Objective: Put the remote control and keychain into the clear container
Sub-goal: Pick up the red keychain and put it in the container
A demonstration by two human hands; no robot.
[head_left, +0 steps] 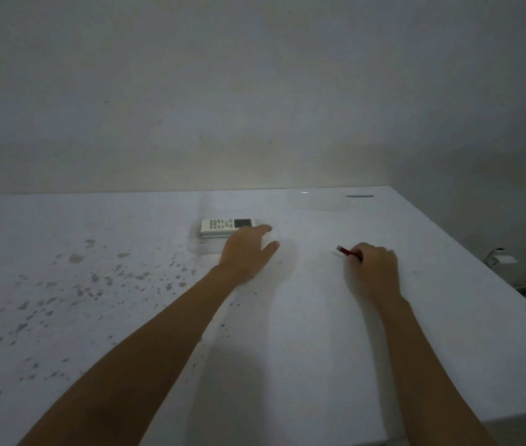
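Observation:
A white remote control (223,227) lies inside a shallow clear container (198,244) near the middle of the white table. My left hand (245,252) rests over the container's right part, its fingers on the remote's right end. To the right, my right hand (371,268) is closed around a red keychain (346,251), whose metal tip sticks out to the left just above the tabletop. The rest of the keychain is hidden in the fist.
The white table (287,333) has grey chipped spots on its left half. A clear lid (319,201) lies at the back right beside a dark strip (360,196). The table's right edge drops off toward a white plug (501,259). A wall stands directly behind.

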